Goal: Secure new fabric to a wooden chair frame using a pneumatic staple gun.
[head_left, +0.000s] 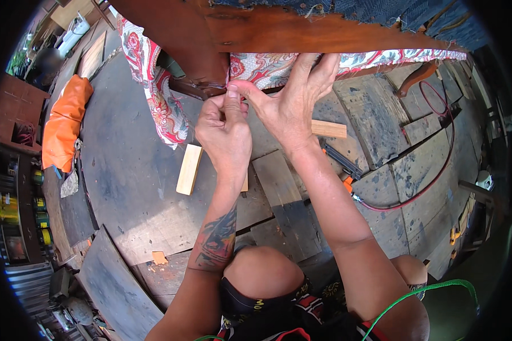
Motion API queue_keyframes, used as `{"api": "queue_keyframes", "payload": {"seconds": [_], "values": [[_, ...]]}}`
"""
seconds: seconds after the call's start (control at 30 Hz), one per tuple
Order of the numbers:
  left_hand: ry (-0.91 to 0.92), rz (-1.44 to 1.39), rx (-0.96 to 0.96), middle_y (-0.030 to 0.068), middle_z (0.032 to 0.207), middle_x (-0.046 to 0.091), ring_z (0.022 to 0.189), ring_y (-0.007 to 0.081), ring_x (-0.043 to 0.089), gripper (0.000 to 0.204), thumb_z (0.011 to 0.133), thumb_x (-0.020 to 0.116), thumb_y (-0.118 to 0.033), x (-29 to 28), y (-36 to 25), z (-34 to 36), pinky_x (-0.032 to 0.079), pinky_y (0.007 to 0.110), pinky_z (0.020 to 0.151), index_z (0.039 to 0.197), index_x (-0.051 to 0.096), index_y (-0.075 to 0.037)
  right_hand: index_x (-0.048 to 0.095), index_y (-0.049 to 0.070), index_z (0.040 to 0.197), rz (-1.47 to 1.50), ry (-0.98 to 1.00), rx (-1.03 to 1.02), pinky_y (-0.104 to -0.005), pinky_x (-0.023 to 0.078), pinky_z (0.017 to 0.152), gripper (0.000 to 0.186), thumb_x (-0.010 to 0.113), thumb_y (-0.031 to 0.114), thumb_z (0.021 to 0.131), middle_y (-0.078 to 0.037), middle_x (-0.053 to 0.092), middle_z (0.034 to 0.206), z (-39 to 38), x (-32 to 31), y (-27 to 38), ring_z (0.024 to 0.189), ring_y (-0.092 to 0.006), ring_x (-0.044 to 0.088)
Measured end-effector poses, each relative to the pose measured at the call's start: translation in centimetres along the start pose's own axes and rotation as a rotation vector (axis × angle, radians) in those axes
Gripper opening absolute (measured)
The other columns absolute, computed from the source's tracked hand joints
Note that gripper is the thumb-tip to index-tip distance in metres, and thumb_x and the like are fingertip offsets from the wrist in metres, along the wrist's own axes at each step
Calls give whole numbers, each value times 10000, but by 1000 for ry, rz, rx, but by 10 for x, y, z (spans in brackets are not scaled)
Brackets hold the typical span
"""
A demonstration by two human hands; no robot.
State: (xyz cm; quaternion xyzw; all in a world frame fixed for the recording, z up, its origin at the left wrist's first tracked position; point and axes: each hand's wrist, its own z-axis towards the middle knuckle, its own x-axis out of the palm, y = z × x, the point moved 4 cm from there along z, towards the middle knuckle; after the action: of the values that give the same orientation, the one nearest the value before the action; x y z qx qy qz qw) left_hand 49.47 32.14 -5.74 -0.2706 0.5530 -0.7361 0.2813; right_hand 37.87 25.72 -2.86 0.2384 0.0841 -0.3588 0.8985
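My left hand (pixel 224 128) is closed in a pinch at the edge of floral patterned fabric (pixel 256 69), right beside a brown wooden furniture leg (pixel 196 42). Its fingertips cover the exact spot they grip. My right hand (pixel 293 99) lies with its fingers stretched up against the fabric, under the wooden rail (pixel 318 34). Its thumb reaches left and presses beside the left fingertips. A loose strip of the same fabric (pixel 159 102) hangs left of the leg. Blue frayed fabric (pixel 369 14) covers the top of the piece.
On the board floor (pixel 136 187) lie wooden blocks (pixel 189 169) (pixel 328 129) and a dark air staple gun (pixel 342 161), with a red hose (pixel 406 204) curving right. Orange material (pixel 65 125) lies at left, near a shelf (pixel 17 199). A green cord (pixel 421 288) crosses lower right.
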Motion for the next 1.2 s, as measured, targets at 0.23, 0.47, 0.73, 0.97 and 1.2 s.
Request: {"api": "queue_keyframes", "payload": {"seconds": [0.23, 0.47, 0.73, 0.97, 1.2], "values": [[36, 316, 144, 92, 656, 644, 606, 113, 583, 249, 982, 642, -195, -7, -18, 0, 464, 297, 588, 866, 674, 22, 125, -45, 1529, 14, 17, -10, -675, 170, 1082, 1306, 673, 801, 699, -413, 91, 1505, 4, -3, 4, 1393, -579, 136], [5, 279, 158, 110, 679, 677, 595, 179, 639, 263, 979, 643, -240, -7, -10, 3, 492, 347, 595, 869, 684, -4, 181, -83, 1489, -14, 19, -8, -669, 173, 1085, 1290, 686, 796, 689, -392, 136, 1486, 3, -1, 6, 1385, -572, 149], [-29, 394, 96, 115, 677, 700, 629, 293, 702, 288, 975, 634, -288, -4, -12, 1, 513, 414, 610, 835, 673, -39, 220, -114, 1449, 14, 26, 6, -679, 186, 1070, 1282, 693, 797, 681, -385, 193, 1448, 7, -3, 5, 1360, -571, 195], [-117, 500, 86, 95, 644, 666, 598, 286, 667, 344, 908, 729, -366, -8, -13, 1, 498, 424, 596, 822, 632, -48, 245, -118, 1414, -24, 0, -25, -661, 202, 1065, 1260, 705, 795, 677, -375, 228, 1408, 6, -2, 2, 1342, -550, 219], [-281, 663, 401, 289, 1228, 514, 1089, 378, 582, 653, 843, 810, -378, -13, 8, 4, 468, 436, 885, 1182, 464, 59, 233, -97, 1424, -7, -8, -26, -646, 203, 1070, 1262, 721, 788, 668, -349, 249, 1381, 5, -1, 5, 1322, -531, 242]]}}
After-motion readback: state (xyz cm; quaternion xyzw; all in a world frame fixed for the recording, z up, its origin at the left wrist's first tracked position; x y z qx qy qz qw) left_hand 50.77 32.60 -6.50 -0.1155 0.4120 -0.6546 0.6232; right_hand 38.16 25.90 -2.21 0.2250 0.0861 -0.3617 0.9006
